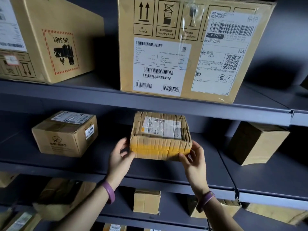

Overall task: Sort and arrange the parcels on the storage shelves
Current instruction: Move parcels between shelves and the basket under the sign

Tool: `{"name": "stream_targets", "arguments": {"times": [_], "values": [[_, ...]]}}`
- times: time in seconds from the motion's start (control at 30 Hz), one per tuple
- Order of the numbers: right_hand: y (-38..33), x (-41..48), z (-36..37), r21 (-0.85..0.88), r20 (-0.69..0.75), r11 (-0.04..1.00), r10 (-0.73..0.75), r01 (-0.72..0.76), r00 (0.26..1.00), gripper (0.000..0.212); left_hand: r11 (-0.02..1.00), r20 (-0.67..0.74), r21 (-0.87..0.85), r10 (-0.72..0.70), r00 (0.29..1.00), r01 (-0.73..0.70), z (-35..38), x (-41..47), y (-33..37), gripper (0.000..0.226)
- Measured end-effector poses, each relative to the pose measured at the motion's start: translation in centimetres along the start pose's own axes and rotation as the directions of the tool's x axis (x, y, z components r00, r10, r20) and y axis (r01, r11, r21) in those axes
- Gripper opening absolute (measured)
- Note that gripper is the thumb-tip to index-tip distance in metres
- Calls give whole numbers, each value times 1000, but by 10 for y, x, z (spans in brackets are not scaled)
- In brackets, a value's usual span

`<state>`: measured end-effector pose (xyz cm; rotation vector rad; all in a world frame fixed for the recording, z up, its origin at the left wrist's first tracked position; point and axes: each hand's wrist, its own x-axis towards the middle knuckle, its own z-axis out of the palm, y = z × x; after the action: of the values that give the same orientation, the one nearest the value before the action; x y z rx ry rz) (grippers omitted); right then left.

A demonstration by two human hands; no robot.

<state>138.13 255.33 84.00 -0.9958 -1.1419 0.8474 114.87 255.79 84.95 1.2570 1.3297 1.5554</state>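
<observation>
Grey steel shelves (66,95) hold the stock in tiers. Headroom over the middle shelf (250,177) is tight, so a lift too high would likely knock the tier above, where the big box (183,47) sits close to the lip. The tall box (256,144) on the right and the 6215 box (65,134) on the left stand well apart from the work. A sideways bump looks unlikely unless the load is slid far.

At the centre of that middle shelf, near its front, is the parcel (160,135), crumpled and soft-walled. I cannot tell whether its base rests on the shelf or hangs just above it. The left hand (121,157) and right hand (193,160) hold only its two near lower corners, with fingers (199,147) curled on the sides and thumbs pinching the taped front. So shallow a grip on buckled card may slip or crush it, tipping the far end down.
</observation>
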Motion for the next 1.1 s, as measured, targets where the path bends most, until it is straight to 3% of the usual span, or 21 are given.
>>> {"name": "stream_targets", "arguments": {"times": [0.13,0.37,0.53,0.7,0.77,0.87,1.0,1.1], "values": [[6,-5,-3,24,38,999,-34,33,999,53,993,-14,107,43,999,-41,-2,0,-6,26],[11,-9,-1,10,45,1000,3,-3,999,54,992,-30,120,48,998,-44,-4,-1,-12,29],[13,-3,4,-115,63,993,30,-23,998,48,985,8,163,54,999,-54,-2,4,-10,39],[21,1,10,-229,95,972,67,-44,993,46,964,101,256,-97,990,69,-5,12,-19,30],[23,1,9,-224,114,971,110,-82,987,54,968,88,221,-139,986,117,-7,12,-18,37],[19,-1,4,-196,62,971,153,-138,986,71,992,-4,124,8,1000,-7,-12,12,-3,54],[8,-2,-8,-206,-55,973,94,-104,994,57,962,74,83,253,965,-259,-8,12,29,43],[-2,-4,-22,-208,-149,975,50,-80,988,40,941,159,38,328,931,-338,10,7,45,39]]}}
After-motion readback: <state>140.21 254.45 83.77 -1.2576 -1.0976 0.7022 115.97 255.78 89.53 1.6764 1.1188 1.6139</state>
